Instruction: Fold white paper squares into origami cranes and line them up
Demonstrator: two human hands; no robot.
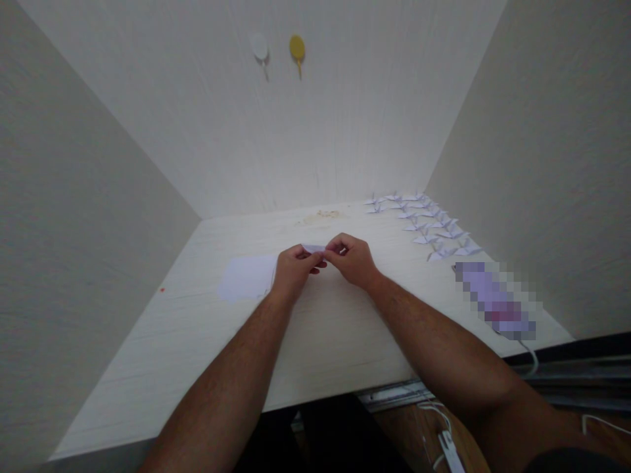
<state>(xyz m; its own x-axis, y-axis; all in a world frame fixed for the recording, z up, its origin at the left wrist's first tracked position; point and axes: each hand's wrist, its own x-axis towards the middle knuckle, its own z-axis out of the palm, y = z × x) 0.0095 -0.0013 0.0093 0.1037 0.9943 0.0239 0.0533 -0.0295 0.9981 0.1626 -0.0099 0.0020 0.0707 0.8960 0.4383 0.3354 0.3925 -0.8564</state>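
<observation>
Between my two hands, over the middle of the table, is a small piece of folded white paper (313,248). My left hand (297,266) is closed on its left side, thumb and fingers pinching it. Fingertips of my right hand (351,256) pinch the paper's right end, close to the left thumb. Most of the paper is hidden by my fingers, so its exact folded shape cannot be made out. Just left of my left hand lies a stack of white paper sheets (246,277), partly covered by that hand.
Several folded white paper cranes (419,226) stand in rows at the table's (325,355) back right. A pixelated phone-like object (493,299) with a white cable (535,361) lies at the right. Walls enclose three sides. Below the front edge is a white power strip (449,450).
</observation>
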